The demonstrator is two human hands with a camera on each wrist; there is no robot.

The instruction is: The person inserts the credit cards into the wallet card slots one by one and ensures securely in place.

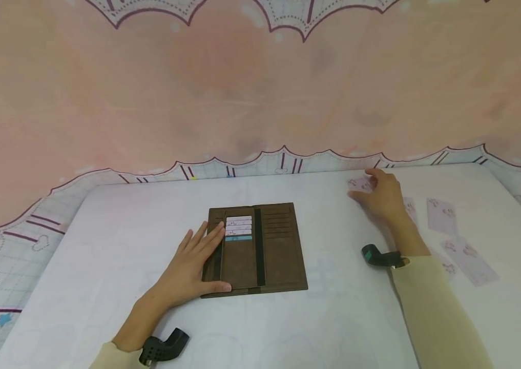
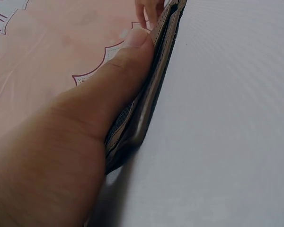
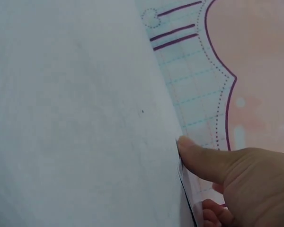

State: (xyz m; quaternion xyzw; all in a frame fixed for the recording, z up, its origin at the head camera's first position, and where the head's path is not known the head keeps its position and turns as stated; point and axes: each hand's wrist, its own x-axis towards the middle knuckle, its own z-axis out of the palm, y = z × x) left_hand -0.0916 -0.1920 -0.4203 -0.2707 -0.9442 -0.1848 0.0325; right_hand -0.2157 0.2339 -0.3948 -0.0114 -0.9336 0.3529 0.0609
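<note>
A brown wallet (image 1: 283, 256) lies spread flat on the white table. Several pale pink cards (image 1: 238, 225) and one blue card (image 1: 238, 238) peek from the slots of its left panel; the slots on the right panel show no cards. My left hand (image 1: 191, 266) rests with fingers spread on the wallet's left edge, the thumb (image 2: 128, 61) over its near edge. At the table's far side, my right hand (image 1: 382, 197) pinches a pale pink patterned card (image 1: 358, 183) between thumb and fingers. In the right wrist view that card is nearly edge-on.
To the right lie more pale pink cards: one upper card (image 1: 442, 215), an angled card (image 1: 470, 261), and others partly hidden behind my right forearm. The table's far edge (image 1: 260, 177) meets a patterned peach cloth (image 1: 242, 102). Both wrists wear black devices.
</note>
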